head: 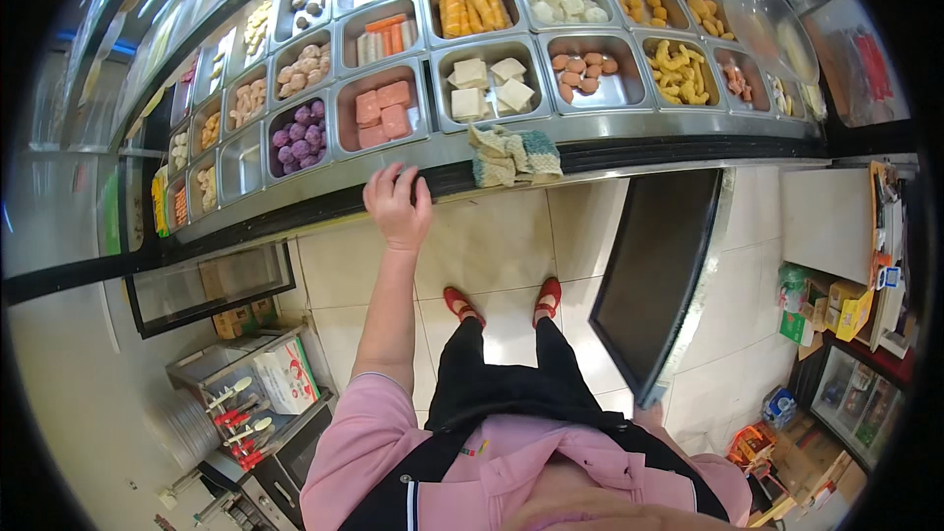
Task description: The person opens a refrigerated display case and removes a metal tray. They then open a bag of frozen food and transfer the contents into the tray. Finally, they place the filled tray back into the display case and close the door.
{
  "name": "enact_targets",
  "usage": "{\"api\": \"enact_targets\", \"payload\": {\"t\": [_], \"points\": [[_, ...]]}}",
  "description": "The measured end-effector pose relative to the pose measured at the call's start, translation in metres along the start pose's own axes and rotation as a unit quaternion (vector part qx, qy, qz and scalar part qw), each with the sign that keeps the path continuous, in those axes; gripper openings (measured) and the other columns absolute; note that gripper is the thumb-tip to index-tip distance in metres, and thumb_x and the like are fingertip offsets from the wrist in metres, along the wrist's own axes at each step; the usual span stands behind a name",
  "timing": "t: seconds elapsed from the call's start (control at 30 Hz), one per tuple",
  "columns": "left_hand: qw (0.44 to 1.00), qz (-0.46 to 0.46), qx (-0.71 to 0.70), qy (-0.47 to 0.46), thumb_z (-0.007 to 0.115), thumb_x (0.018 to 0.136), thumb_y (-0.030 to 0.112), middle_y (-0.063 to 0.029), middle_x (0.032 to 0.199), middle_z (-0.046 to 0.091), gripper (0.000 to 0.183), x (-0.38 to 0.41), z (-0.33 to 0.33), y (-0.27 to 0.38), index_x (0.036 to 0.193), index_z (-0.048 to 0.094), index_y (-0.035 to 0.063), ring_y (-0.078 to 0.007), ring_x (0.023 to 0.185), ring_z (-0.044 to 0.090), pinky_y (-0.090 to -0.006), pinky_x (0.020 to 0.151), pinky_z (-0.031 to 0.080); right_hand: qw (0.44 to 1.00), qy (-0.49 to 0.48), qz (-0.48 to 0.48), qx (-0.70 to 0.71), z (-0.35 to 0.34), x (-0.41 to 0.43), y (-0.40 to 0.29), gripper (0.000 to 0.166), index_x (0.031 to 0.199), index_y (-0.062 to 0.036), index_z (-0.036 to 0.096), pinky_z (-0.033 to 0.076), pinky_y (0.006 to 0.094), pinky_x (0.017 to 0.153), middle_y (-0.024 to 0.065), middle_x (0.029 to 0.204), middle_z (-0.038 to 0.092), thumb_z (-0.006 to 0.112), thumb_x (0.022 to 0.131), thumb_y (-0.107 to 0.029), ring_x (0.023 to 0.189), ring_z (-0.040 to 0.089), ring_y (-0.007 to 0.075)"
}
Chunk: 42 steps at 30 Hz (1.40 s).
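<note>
My left hand [399, 195] is at the front edge of a refrigerated prep counter [457, 136], fingers spread and slightly bent, with nothing in it. Just beyond it, steel food pans hold pink luncheon meat blocks [383, 112], purple balls [299, 139] and white tofu pieces [490, 87]. A crumpled green-and-cream cloth [514, 155] hangs over the counter edge to its right. On the right, a dark cabinet door [656, 273] stands swung out. My right hand [649, 415], mostly hidden by my body, is at the door's near corner; its fingers do not show.
An empty steel pan [241, 166] sits left of the purple balls. At lower left are a glass-fronted door [214, 287], white plates [183, 428] and red-handled utensils [251, 450]. Shelves with boxes [848, 310] and a glass-door fridge [859, 398] stand at right. Tiled floor [487, 236] lies below.
</note>
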<state>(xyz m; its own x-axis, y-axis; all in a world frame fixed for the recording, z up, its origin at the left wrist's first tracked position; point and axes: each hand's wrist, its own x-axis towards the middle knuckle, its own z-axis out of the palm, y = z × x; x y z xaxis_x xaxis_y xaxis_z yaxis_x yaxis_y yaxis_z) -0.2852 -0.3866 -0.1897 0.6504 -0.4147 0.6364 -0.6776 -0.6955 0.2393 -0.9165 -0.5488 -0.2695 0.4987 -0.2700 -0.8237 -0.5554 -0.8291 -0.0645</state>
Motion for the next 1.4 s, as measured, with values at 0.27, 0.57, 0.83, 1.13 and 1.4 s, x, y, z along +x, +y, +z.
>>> {"api": "enact_targets", "payload": {"t": [0.27, 0.57, 0.83, 1.13, 1.4], "points": [[0.997, 0.048, 0.046, 0.029, 0.056, 0.068, 0.012, -0.0067, 0.083, 0.058, 0.015, -0.011, 0.026, -0.006, 0.081, 0.063, 0.0091, -0.0271, 0.078, 0.053, -0.0384, 0.074, 0.04, 0.899, 0.143, 0.248, 0.333, 0.112, 0.026, 0.044, 0.074, 0.126, 0.0022, 0.036, 0.036, 0.0388, 0.096, 0.0259, 0.125, 0.04, 0.065, 0.066, -0.029, 0.116, 0.041, 0.0354], [0.991, 0.107, 0.06, 0.049, 0.047, 0.073, 0.004, -0.012, 0.088, 0.06, 0.022, -0.029, 0.041, -0.015, 0.09, 0.061, 0.0045, -0.0303, 0.083, 0.055, -0.0382, 0.077, 0.041, 0.763, 0.447, -0.047, 0.464, -0.079, 0.381, -0.057, 0.023, 0.099, 0.0001, 0.059, 0.046, 0.027, 0.07, 0.0097, 0.093, 0.059, 0.06, 0.078, -0.009, 0.082, 0.057, 0.016], [0.981, 0.121, 0.052, 0.144, 0.037, 0.085, 0.018, -0.0177, 0.096, 0.062, 0.033, -0.045, 0.056, -0.037, 0.101, 0.063, 0.0038, -0.0285, 0.093, 0.058, -0.0324, 0.083, 0.042, 0.68, 0.511, -0.388, 0.356, -0.222, 0.512, -0.146, 0.012, 0.08, -0.0032, 0.063, 0.047, 0.033, 0.059, 0.0117, 0.075, 0.061, 0.065, 0.076, -0.014, 0.067, 0.059, 0.0258], [0.987, 0.065, 0.078, 0.124, 0.033, 0.086, 0.023, -0.0125, 0.103, 0.062, 0.037, -0.043, 0.054, -0.049, 0.104, 0.063, 0.0098, -0.0256, 0.099, 0.057, -0.0299, 0.086, 0.04, 0.655, 0.575, -0.339, 0.355, -0.241, 0.551, -0.146, 0.03, 0.087, -0.0044, 0.064, 0.048, 0.0349, 0.068, 0.0139, 0.087, 0.063, 0.068, 0.073, -0.031, 0.078, 0.061, 0.0282], [0.985, 0.083, 0.08, 0.129, 0.031, 0.085, 0.022, -0.0132, 0.103, 0.062, 0.041, -0.036, 0.056, -0.053, 0.104, 0.061, 0.002, -0.024, 0.097, 0.057, -0.0302, 0.087, 0.039, 0.683, 0.591, -0.224, 0.365, -0.333, 0.593, -0.168, 0.075, 0.126, 0.0033, 0.035, 0.037, 0.04, 0.094, 0.0262, 0.123, 0.045, 0.051, 0.08, -0.053, 0.11, 0.049, 0.0362]]}}
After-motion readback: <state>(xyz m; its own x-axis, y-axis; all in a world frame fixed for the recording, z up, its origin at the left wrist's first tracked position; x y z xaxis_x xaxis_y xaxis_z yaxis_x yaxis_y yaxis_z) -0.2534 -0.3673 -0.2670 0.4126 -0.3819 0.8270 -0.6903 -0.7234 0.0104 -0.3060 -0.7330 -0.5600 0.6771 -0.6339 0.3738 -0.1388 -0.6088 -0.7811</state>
